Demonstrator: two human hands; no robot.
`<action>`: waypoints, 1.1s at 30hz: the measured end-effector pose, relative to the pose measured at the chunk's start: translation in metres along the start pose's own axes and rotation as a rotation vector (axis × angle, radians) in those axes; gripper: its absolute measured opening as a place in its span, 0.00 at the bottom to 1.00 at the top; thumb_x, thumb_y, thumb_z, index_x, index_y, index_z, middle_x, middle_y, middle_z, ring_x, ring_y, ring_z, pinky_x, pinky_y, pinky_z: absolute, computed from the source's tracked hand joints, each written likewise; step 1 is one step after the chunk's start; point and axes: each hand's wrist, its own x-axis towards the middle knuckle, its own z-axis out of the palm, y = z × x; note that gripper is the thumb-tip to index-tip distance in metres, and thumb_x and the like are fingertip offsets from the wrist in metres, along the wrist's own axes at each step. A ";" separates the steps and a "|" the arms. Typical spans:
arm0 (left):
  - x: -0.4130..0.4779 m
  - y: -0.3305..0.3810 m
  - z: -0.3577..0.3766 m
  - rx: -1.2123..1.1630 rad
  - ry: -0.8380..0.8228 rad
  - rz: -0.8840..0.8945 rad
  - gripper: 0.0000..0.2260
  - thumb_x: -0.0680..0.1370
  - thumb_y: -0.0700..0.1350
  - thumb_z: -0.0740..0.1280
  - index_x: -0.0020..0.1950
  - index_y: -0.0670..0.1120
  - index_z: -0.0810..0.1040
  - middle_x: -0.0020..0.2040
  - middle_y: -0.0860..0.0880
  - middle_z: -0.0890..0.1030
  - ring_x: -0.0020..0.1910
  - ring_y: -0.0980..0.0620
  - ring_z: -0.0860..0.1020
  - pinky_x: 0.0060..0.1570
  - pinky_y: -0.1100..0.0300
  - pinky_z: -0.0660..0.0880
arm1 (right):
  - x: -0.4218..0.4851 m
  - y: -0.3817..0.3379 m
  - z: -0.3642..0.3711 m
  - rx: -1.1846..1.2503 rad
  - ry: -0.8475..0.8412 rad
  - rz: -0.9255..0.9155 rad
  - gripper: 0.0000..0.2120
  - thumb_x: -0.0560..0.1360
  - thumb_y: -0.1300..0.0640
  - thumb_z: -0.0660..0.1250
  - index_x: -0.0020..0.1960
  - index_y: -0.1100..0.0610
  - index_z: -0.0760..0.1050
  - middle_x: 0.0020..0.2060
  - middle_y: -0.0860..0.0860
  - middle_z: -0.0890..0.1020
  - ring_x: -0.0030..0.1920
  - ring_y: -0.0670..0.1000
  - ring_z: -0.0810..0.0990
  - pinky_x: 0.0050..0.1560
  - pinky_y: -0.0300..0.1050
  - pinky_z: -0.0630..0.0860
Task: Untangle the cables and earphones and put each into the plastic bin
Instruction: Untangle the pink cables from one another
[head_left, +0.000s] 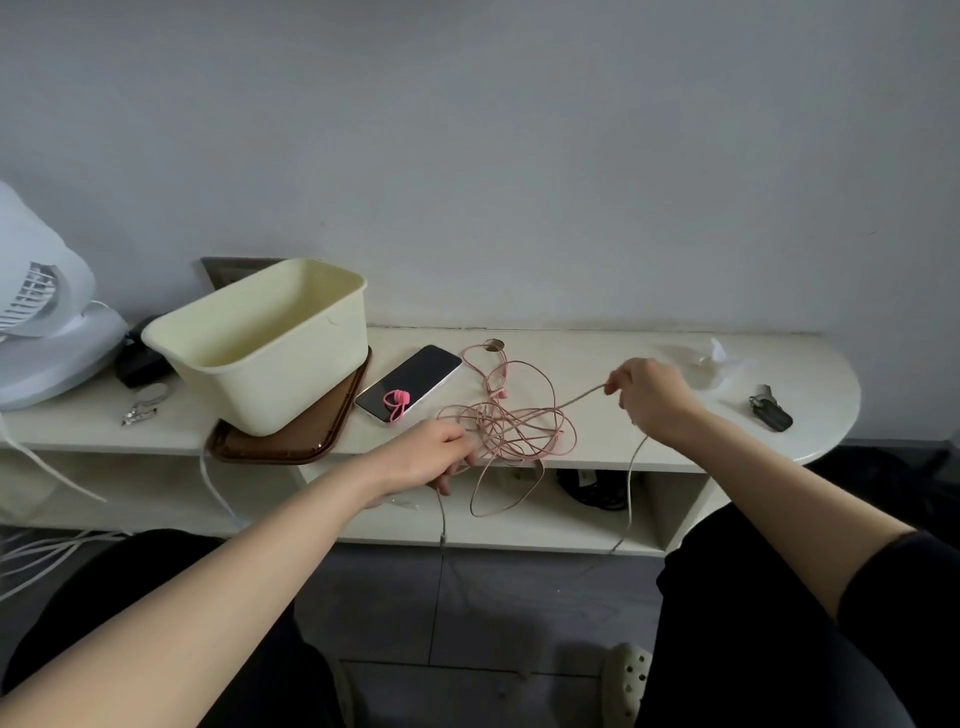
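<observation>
Nearest the camera, a seated person's legs in black clothing frame a grey tiled floor, with a cream perforated clog (626, 680) on the right foot. Two bare forearms reach forward to a cream counter (597, 348) set against a plain grey wall. The left hand (436, 457) is at the counter's front edge, its fingers curled round a grey cable (582, 399); one end of that cable hangs straight down from the hand toward the floor, and the fingertips touch a pink tangle (514, 426) of thin cord. The right hand (649, 400) is raised just above the counter, right of the tangle, pinching the same grey cable between thumb and fingertips; from the pinch the cable runs taut into the tangle, and a slack loop droops past the counter edge. One pink loop also hangs over the front edge. Below, an open shelf (519, 525) holds a coil of black cord (592, 488). Left of the tangle lies a phone (410, 382), its screen dark, with a bright pink tie (396, 402) on top. Further left the cream plastic bin (265, 348) sits on a brown tray (291, 436), well apart from the cords. Beyond it are a small metal clipper (143, 402), a black object (140, 358) and a white fan (36, 312). At the far right lie dark keys (771, 413) and crumpled clear plastic (711, 364).
</observation>
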 end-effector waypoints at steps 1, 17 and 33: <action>0.001 0.001 0.000 0.023 0.015 0.023 0.13 0.82 0.43 0.56 0.41 0.44 0.74 0.30 0.53 0.68 0.28 0.54 0.67 0.39 0.56 0.73 | -0.001 0.002 0.004 -0.033 -0.036 -0.002 0.16 0.77 0.69 0.53 0.54 0.60 0.78 0.54 0.59 0.80 0.50 0.57 0.77 0.47 0.44 0.71; 0.008 0.005 -0.002 -0.030 0.110 0.066 0.16 0.82 0.49 0.56 0.36 0.46 0.73 0.29 0.49 0.64 0.27 0.53 0.61 0.29 0.59 0.59 | -0.023 -0.056 0.006 0.109 0.004 -0.294 0.14 0.80 0.61 0.54 0.51 0.56 0.79 0.41 0.50 0.77 0.41 0.55 0.75 0.40 0.44 0.66; 0.004 0.016 -0.002 -0.204 0.017 0.076 0.13 0.82 0.45 0.58 0.39 0.44 0.74 0.28 0.52 0.60 0.26 0.56 0.57 0.26 0.64 0.55 | -0.039 -0.055 0.021 0.159 -0.396 -0.486 0.21 0.76 0.58 0.65 0.67 0.57 0.65 0.59 0.51 0.77 0.61 0.47 0.74 0.59 0.37 0.66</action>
